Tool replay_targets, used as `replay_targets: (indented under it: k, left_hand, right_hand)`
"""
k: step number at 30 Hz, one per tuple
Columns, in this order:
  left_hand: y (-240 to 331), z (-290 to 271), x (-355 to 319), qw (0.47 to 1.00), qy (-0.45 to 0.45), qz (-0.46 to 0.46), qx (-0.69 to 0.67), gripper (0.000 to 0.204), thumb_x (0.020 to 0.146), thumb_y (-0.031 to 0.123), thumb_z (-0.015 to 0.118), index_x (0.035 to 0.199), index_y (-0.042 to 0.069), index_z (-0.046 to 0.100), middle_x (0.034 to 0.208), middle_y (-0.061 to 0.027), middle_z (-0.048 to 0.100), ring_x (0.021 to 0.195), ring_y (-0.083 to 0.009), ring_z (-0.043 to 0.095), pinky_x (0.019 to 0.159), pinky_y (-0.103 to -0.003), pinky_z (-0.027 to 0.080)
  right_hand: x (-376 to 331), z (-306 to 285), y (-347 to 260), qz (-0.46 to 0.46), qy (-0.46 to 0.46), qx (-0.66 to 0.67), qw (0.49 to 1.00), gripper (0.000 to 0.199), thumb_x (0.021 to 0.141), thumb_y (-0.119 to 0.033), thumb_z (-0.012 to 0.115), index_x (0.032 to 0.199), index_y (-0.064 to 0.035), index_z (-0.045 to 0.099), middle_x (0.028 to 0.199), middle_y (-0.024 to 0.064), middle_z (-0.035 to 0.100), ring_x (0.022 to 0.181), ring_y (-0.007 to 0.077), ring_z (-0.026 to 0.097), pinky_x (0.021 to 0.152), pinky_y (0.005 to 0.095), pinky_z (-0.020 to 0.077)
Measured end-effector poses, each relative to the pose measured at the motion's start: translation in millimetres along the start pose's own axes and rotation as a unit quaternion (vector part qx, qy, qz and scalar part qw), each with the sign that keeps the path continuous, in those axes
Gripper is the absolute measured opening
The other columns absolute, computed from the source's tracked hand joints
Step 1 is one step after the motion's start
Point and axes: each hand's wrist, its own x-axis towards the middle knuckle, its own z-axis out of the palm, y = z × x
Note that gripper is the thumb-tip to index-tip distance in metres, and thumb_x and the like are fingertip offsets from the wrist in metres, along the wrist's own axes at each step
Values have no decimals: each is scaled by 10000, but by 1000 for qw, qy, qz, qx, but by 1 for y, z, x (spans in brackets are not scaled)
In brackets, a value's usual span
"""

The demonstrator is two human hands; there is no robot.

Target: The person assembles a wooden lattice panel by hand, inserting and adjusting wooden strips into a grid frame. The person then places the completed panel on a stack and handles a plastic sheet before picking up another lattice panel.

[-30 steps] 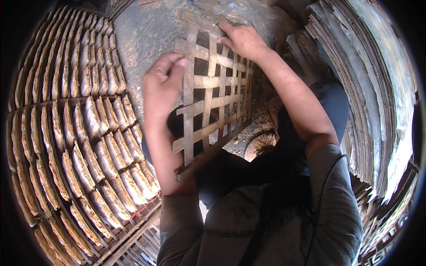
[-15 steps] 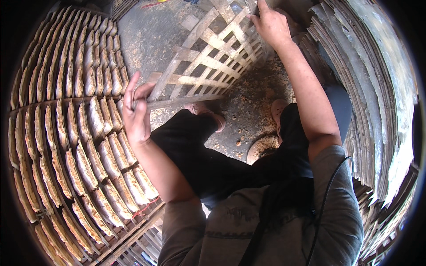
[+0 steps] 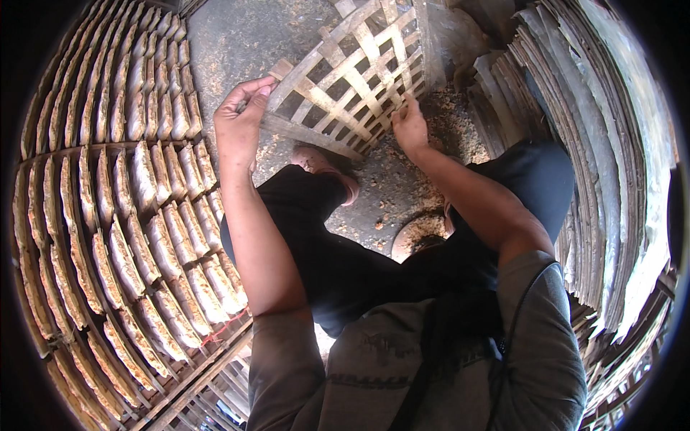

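A woven bamboo lattice panel (image 3: pixel 345 90), pale and open-meshed with a wooden edge strip, stands tilted over the floor in front of me. My left hand (image 3: pixel 241 118) pinches its near left corner, thumb against bent fingers. At its lower right part, my right hand (image 3: pixel 411 129) has its fingers closed on the slats. The far end of the panel runs out of the top of the picture.
Racks on the left hold rows of slabs with browned, crusty edges (image 3: pixel 144 176). Tall stacks of thin grey sheets (image 3: pixel 596 144) rise on the right. Crumbs litter the dark floor (image 3: pixel 244 36), and a round, crumb-strewn thing (image 3: pixel 419 235) lies between my feet.
My right hand has come down from the panel's upper edge to its lower right part. My left hand has moved up and to the right, closing on the corner.
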Motion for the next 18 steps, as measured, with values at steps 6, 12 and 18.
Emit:
replay_targets:
  k: [6,12,18]
  left_hand:
    - [-7,-3,1,1000,20,-4,14,173,949,62,642,1098,30,724,1006,-53,716,926,-83,600,873,-243,460]
    - [-5,-1,2,999,35,-3,35,181,949,54,634,1107,28,720,1007,-44,712,923,-75,594,867,-238,458]
    - [-6,0,4,999,28,6,18,191,947,37,625,1115,14,712,1006,-45,711,911,-72,592,859,-231,456]
  right_hand:
    - [11,7,-18,-7,-54,31,998,741,968,-175,608,1574,-147,181,1372,252,523,1227,314,556,1034,365,438]
    - [22,14,-26,-32,-126,21,991,750,979,-199,607,1584,-167,166,1459,237,442,1281,283,497,1072,355,395]
    - [9,17,-50,-49,-130,5,990,735,917,-221,625,1543,-79,265,1408,283,460,1323,417,436,1115,416,354]
